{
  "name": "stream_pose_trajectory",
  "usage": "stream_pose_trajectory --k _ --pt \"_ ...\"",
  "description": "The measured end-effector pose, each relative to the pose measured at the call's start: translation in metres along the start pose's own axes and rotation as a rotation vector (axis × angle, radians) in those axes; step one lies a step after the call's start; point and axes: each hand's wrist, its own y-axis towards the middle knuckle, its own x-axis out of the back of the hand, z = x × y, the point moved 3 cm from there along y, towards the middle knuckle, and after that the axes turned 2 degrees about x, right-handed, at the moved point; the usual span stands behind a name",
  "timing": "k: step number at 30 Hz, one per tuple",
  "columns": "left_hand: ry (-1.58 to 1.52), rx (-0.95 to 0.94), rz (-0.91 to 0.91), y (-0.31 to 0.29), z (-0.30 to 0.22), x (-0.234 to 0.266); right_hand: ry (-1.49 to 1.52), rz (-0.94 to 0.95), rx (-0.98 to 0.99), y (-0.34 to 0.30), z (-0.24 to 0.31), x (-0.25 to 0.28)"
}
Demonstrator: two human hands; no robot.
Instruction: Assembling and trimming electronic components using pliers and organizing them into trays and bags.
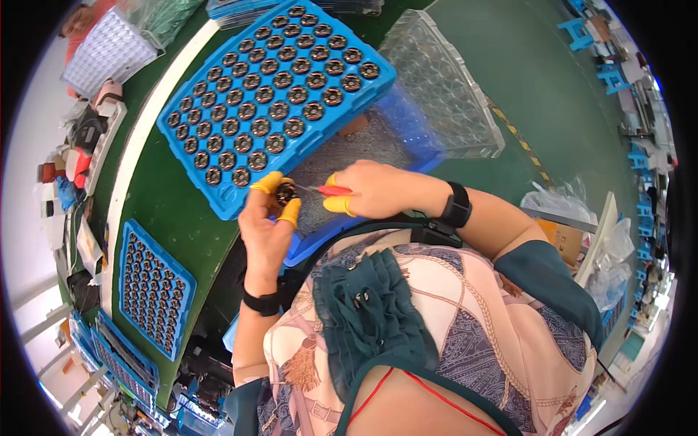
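In our left hand (263, 229), the grip is narrow, thumb and fingers holding one dark coil (286, 192) near the blue tray's lower corner. Our right hand (382, 190) pinches a red tool (334, 190) in its grip, the thin end aimed at the coil; we cannot tell whether it touches. Yellow finger cots (266, 182) cover fingertips on both hands, and we wear a black band (456, 206) on each wrist. Just beyond our left hand, the blue tray (228, 195) carries rows of similar coils. A blue bin (418, 123) lies beyond our right hand, partly under a clear tray (443, 87). To our left, a second blue tray (187, 285) full of coils sits on the green tabletop (163, 227). Well apart, blue stools (576, 34) stand at far right.
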Motion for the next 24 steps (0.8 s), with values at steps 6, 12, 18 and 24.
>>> stream_pose_trajectory --k 6,12,18,24 --pt "-0.357 0.141 0.08 0.0 0.006 0.009 1.15 0.103 -0.326 0.002 -0.026 0.011" --pt "-0.402 0.191 0.087 0.002 0.007 0.008 0.699 0.057 -0.211 0.002 -0.023 0.019" --pt "-0.406 0.216 -0.022 0.0 0.0 0.01 -0.196 -0.091 0.086 -0.012 0.008 0.015" --pt "-0.38 0.232 -0.047 -0.005 0.0 0.01 -0.332 -0.031 0.067 -0.006 0.021 0.014"
